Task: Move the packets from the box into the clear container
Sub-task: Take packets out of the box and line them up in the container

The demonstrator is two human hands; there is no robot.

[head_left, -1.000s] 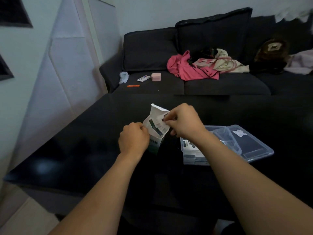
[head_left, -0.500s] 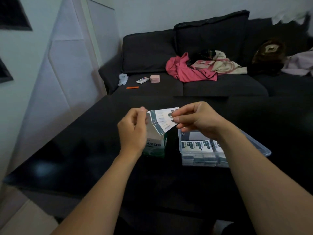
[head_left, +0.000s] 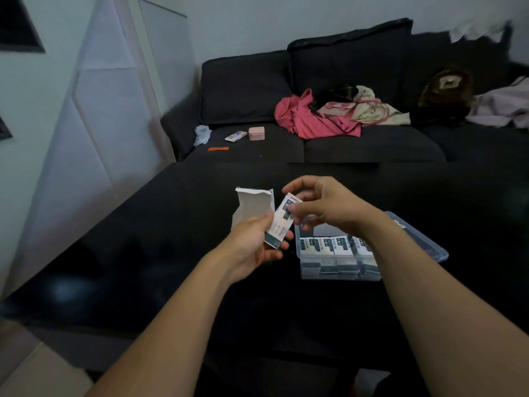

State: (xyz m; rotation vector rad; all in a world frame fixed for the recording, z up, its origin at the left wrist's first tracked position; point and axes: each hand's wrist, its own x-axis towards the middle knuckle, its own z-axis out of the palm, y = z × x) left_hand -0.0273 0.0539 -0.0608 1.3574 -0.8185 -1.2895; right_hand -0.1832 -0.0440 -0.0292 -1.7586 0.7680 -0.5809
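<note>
Right beside the clear container (head_left: 340, 275), on its left, both hands are raised over the black counter (head_left: 143, 253). The left hand (head_left: 252, 247) is curled around a packet (head_left: 282, 222), gripping its lower end between thumb and fingers, and the white box (head_left: 252, 206) with its top flap torn open stands up behind that hand; whether the hand also grips the box I cannot tell. The right hand (head_left: 323, 204) is half open, its thumb and forefinger pinching the packet's upper end, the other fingers spread loosely above.

The packet is a slim white rectangle with a dark teal band at the bottom and a dark block near the top; its print is too small and blurred to read. Inside the container a row of matching packets (head_left: 335, 245) lies side by side along the near wall, white with dark panels, the writing likewise unreadable. The container's lid (head_left: 429, 247) lies open to its right, partly hidden by the right forearm.
</note>
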